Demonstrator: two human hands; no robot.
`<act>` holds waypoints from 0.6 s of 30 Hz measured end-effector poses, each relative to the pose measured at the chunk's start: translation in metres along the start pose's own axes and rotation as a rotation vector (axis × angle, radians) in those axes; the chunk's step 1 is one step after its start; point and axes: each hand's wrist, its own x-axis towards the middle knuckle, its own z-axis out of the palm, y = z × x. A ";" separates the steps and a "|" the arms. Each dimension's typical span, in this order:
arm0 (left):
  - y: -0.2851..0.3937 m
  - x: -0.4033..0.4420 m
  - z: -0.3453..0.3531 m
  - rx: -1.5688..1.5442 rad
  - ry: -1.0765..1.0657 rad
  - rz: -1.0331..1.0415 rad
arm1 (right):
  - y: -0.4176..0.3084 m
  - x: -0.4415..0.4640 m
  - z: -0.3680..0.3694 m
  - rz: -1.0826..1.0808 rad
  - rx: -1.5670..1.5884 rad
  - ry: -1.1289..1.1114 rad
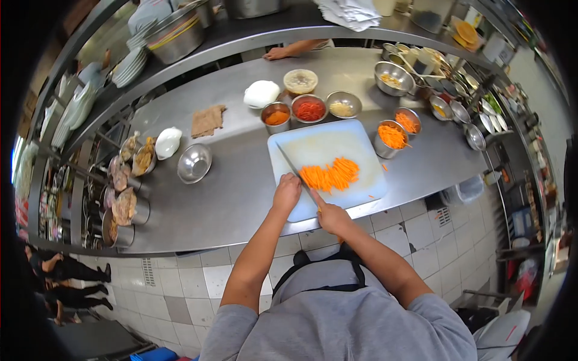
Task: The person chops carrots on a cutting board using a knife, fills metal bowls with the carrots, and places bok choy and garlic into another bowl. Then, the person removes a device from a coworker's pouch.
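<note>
A kitchen knife [288, 157] slants over the left part of a white cutting board [364, 141], its tip pointing away from me. My right hand [334, 219] is closed round its handle at the board's near edge. Close against the blade's left side is my left hand [288, 191], fingers bent and drawn together; whether they pinch the blade or a piece of food is hidden. Right of the blade lies a pile of orange carrot strips [331, 175]. More shredded carrot fills a metal container [385, 148] beside the board's right edge.
Behind the board stand a container of orange powder [276, 115], a bowl of chopped red food [309, 109] and a bowl of pale bits [343, 106]. Leftward are a metal bowl [194, 163] and a brown cloth [208, 121]. Another person's hand [277, 53] rests at the far edge.
</note>
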 end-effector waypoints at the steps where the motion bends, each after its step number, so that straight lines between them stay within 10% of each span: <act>1: 0.001 0.005 0.002 0.012 0.006 -0.014 | 0.006 -0.001 -0.002 0.005 0.006 0.021; 13: 0.053 0.018 0.062 -0.213 0.234 -0.218 | 0.115 -0.034 -0.051 -0.128 0.258 0.143; 18: 0.125 0.007 0.052 -0.122 0.241 -0.114 | 0.137 -0.042 -0.109 -0.007 1.043 -0.199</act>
